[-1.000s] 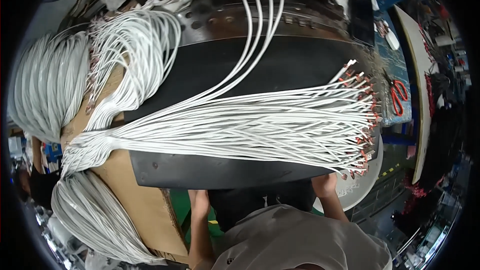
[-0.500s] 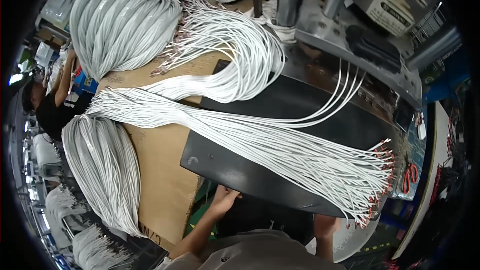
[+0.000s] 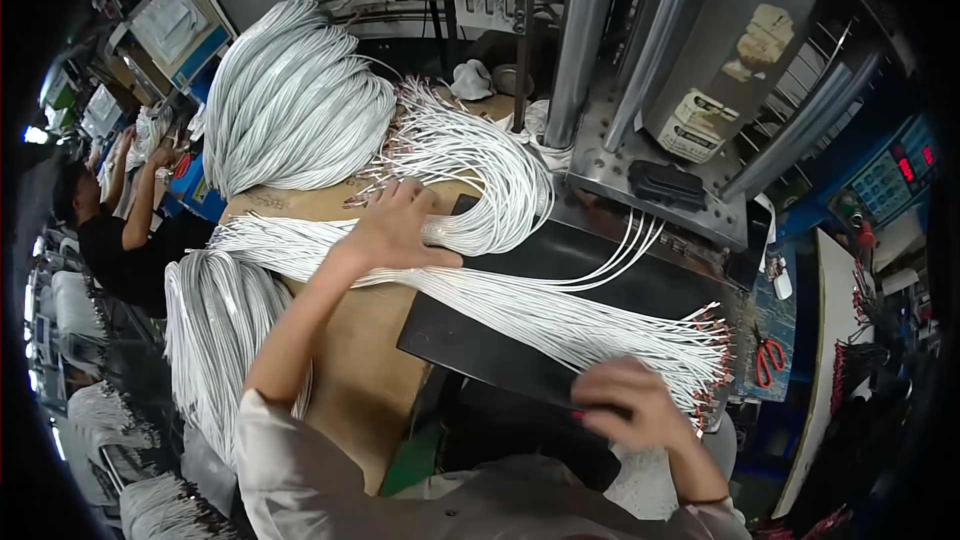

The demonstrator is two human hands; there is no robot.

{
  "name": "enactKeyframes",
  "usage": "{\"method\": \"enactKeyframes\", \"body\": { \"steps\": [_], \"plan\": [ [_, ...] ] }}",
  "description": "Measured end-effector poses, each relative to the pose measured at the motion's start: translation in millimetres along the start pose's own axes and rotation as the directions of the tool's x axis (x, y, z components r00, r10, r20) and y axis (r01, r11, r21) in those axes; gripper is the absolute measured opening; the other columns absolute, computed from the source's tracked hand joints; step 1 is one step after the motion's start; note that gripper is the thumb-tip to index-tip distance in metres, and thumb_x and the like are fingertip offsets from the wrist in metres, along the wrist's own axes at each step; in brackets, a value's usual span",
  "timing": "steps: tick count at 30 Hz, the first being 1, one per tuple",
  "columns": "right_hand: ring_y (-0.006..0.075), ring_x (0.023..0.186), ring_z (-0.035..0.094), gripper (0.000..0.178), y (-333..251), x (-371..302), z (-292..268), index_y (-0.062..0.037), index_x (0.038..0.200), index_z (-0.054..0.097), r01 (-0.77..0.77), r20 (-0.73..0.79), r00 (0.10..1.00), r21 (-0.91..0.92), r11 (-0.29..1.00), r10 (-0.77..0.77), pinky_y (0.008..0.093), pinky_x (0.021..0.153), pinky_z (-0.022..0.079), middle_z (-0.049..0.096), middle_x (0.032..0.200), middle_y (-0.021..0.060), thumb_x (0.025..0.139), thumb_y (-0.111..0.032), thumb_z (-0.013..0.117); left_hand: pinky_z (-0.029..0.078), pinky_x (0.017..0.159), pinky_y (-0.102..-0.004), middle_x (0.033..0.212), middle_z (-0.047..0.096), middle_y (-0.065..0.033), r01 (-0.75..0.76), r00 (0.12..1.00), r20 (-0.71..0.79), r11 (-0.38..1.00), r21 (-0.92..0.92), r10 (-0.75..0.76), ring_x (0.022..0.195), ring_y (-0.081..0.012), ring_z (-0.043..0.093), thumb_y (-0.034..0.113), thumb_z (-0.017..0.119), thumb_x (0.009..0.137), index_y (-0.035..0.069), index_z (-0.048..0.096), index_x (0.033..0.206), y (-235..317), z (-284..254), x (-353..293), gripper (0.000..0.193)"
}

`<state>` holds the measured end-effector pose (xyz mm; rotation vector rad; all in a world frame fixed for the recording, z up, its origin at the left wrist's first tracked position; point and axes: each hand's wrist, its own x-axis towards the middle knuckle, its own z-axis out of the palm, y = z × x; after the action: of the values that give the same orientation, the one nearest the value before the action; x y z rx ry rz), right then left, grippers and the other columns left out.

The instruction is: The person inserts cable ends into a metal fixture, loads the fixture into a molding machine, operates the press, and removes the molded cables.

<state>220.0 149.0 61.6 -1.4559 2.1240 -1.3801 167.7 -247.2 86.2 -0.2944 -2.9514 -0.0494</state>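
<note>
A long bundle of thin white cables point(image 3: 500, 305) runs across a black board point(image 3: 480, 345), its red-brown tips fanned out at the right. My left hand point(image 3: 395, 230) lies over the bundle with fingers spread, between it and a second, curved cable bundle point(image 3: 515, 195). Close to the near edge of the board is my right hand point(image 3: 635, 400), smeared by motion, its thumb apart from the fingers. A small red spot shows near its fingertips; I cannot make out what it is. A few cables point(image 3: 625, 255) bend away toward the metal press point(image 3: 690, 190).
Large coils of white cable point(image 3: 300, 100) sit on the cardboard point(image 3: 370, 370) at left, with another hank point(image 3: 220, 330) hanging over its near edge. Red-handled pliers point(image 3: 769, 355) lie at right, below a control panel point(image 3: 890, 175). A co-worker point(image 3: 110, 230) works at far left.
Both hands have come up from below the board's near edge. The left now rests on the cables, the right is over the near edge. The view has shifted, showing more of the press and fan.
</note>
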Motion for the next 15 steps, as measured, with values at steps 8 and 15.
{"method": "enactKeyframes", "body": {
  "steps": [8, 15],
  "plan": [
    [0.0308, 0.146, 0.028, 0.065, 96, 76, -6, -0.0094, 0.142, 0.048, -0.312, -0.109, 0.947, -0.545, 0.778, 0.303, 0.0482, 0.121, 0.015, 0.037, 0.154, 0.0153, 0.094, -0.052, 0.056, 0.053, 0.085, -0.0411, 0.097, 0.073, -0.0213, 0.179, 0.956, 0.279, 0.937, -0.301, -0.093, 0.093, -0.0335, 0.070, 0.059, 0.079, 0.067, -0.003, 0.069, 0.114, -46, 19, 35, 0.079],
    [0.0302, 0.148, 0.026, 0.069, 94, 84, -7, -0.0105, 0.146, 0.045, -0.313, -0.073, 0.941, -0.565, 0.764, 0.332, 0.0493, 0.121, 0.012, 0.033, 0.157, 0.0155, 0.095, -0.056, 0.052, 0.041, 0.051, -0.0280, 0.057, 0.054, -0.0004, 0.380, 0.836, -0.143, 0.746, -0.547, -0.530, 0.050, -0.0106, 0.051, 0.064, 0.074, 0.078, 0.014, 0.054, 0.062, -89, -238, 59, 0.056]
  ]
}}
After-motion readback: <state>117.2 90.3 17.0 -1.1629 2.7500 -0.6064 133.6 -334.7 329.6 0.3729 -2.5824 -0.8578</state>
